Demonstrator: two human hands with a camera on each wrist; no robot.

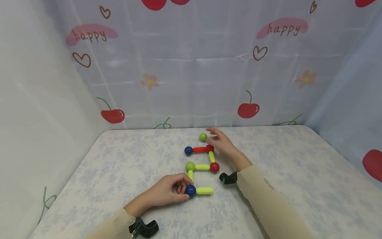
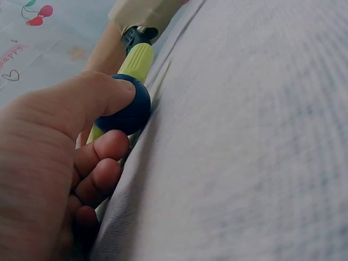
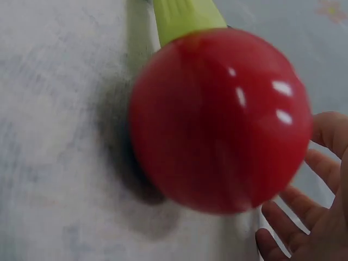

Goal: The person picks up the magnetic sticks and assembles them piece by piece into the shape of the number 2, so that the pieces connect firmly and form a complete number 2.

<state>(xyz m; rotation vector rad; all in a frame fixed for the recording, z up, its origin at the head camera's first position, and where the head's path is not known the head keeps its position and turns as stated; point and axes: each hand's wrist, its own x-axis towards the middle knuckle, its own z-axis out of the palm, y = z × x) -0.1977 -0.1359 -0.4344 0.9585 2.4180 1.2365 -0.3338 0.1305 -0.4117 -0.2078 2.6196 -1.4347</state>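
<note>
My left hand (image 1: pixel 168 189) pinches a blue ball (image 1: pixel 190 191) between thumb and fingers, at the near end of a zigzag of toy balls and rods. From that ball a yellow-green rod (image 1: pixel 204 191) points right, and another rod (image 1: pixel 190 177) goes away to a green ball (image 1: pixel 190 166). A further rod (image 1: pixel 202 167) leads to a red ball (image 1: pixel 214 167), which looms large in the right wrist view. My right hand (image 1: pixel 222 143), fingers spread, is over the far red ball (image 1: pixel 210 148). Its thumb is close to a separate green ball (image 1: pixel 203 137); contact is unclear.
At the far end, a red rod (image 1: pixel 199 149) joins the far red ball to another blue ball (image 1: pixel 188 150). The pieces lie on a pale patterned tablecloth (image 1: pixel 119 166). A printed curtain (image 1: pixel 194 83) hangs behind the table's back edge. Black wrist devices (image 1: pixel 144 228) are on both arms.
</note>
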